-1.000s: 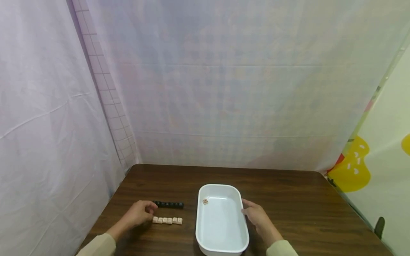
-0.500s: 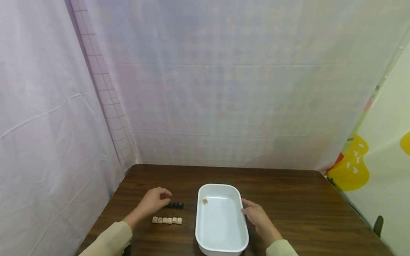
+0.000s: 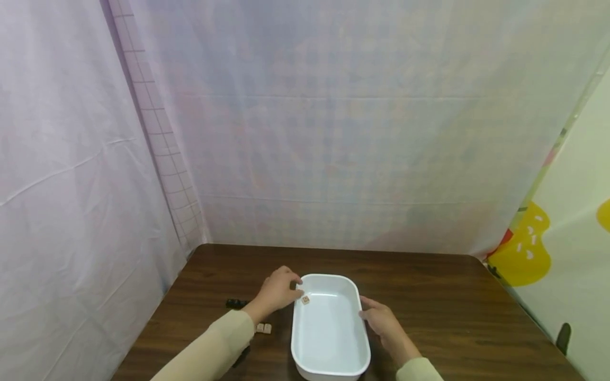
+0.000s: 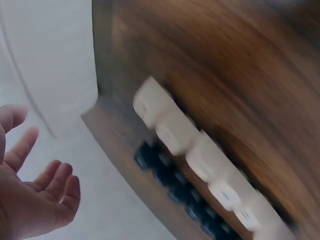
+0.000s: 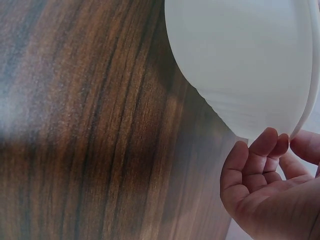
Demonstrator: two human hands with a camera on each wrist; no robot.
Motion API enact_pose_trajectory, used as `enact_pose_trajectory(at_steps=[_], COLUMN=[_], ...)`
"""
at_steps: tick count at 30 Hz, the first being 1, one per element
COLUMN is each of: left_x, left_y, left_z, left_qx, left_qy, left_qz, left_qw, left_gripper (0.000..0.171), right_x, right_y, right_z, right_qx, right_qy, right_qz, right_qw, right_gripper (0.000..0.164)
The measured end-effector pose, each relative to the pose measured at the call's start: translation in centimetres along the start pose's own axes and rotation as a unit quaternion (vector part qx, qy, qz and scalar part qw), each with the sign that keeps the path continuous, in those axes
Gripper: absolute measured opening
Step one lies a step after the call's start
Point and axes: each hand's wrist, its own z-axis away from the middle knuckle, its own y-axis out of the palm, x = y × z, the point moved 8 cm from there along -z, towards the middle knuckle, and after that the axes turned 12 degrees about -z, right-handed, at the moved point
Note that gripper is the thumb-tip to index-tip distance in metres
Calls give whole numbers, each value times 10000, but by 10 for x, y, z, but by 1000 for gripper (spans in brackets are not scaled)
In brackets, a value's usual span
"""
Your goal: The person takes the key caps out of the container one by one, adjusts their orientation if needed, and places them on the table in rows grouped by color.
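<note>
A deep white tray [image 3: 329, 338] stands on the table, with one ivory keycap [image 3: 305, 300] near its far left corner. My left hand [image 3: 277, 290] is over the tray's far left rim, thumb and index finger apart, close to that keycap. Nothing shows between its fingers [image 4: 24, 147] in the left wrist view. My right hand [image 3: 383, 323] grips the tray's right side, thumb at the rim and fingers [image 5: 262, 145] against the outer wall. Left of the tray lie a row of ivory keycaps [image 4: 200, 155] and a row of black keycaps [image 4: 180, 190], both partly behind my left arm in the head view.
The brown wood-grain table [image 3: 452, 307] extends to the right of the tray and behind it. Pale curtains [image 3: 333, 159] hang at the back and left. A white sheet with yellow shapes [image 3: 524, 254] borders the right side.
My left hand has moved from the left end of the keycap rows, across the black row, to the tray's far left corner. My right hand and the tray have stayed in place.
</note>
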Motion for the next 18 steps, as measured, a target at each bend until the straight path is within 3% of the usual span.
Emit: enact_pose_trajectory(at_steps=[9, 18], left_x=[-15, -16], left_y=[27, 47], left_z=[-19, -31], left_qx=[302, 883], left_qy=[-277, -592], left_qz=[-808, -1871], left_qw=[9959, 9766], left_gripper=[26, 16], right_x=[-1, -1], right_y=[0, 0], right_z=[0, 0], right_qx=[-27, -61], right_qy=[23, 43], right_qz=[-16, -67], right_qw=[10000, 9999], right_gripper=[50, 49])
